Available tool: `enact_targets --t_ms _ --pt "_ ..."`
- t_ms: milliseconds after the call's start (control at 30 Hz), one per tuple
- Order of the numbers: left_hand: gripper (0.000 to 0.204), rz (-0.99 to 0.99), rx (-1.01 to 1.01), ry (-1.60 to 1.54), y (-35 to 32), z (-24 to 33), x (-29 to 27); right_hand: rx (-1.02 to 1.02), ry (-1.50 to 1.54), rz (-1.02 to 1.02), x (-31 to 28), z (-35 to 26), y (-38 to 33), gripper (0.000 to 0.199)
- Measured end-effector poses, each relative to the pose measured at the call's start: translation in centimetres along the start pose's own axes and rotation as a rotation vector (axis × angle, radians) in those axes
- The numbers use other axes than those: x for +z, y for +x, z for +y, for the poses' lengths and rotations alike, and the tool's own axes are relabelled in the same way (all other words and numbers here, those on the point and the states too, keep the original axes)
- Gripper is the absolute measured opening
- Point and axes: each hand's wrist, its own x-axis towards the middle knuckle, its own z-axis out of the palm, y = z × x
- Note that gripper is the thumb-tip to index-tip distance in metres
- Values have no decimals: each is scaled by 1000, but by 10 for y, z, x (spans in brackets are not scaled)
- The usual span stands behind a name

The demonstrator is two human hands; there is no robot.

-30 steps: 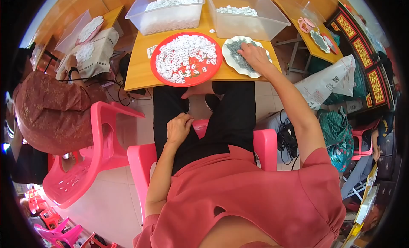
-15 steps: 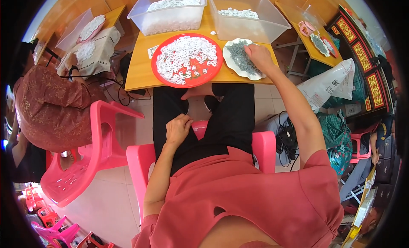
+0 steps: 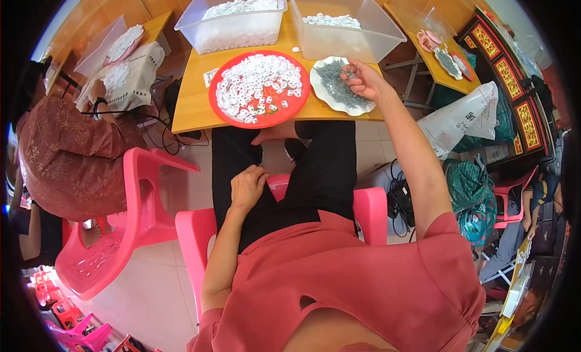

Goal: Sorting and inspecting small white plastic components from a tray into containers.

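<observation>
My right hand [image 3: 364,81] is over the right part of a white scalloped plate [image 3: 324,100] heaped with small grey metal pieces [image 3: 337,81] that look like nails. Its palm is turned partly up, and the curled fingers hold a few of these pieces. My left hand [image 3: 247,187] rests on my thigh, its fingers curled in; whether anything is inside them is hidden. Left of the plate stands a round red tray [image 3: 260,121] with many small white plastic clips [image 3: 254,79], spread thinner toward its right side.
Behind the tray are two clear plastic bins, the left bin [image 3: 229,26] and the right bin [image 3: 345,40], both holding white clips. A single clip [image 3: 296,49] lies on the wooden table [image 3: 195,104]. A person [image 3: 72,152] sits at the left beside a pink chair [image 3: 130,219].
My right hand has turned from palm down over the grey pieces to partly palm up, lifting a few. The left hand stays on my thigh. The whole view has shifted slightly.
</observation>
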Motion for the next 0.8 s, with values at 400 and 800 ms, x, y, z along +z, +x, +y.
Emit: enact_targets --t_ms 400,800 --pt "12 8 32 7 3 -10 3 -190 -1171 435 30 6 7 45" --pt "12 -4 40 4 6 -8 5 -489 -1761 -49 159 48 47 54"
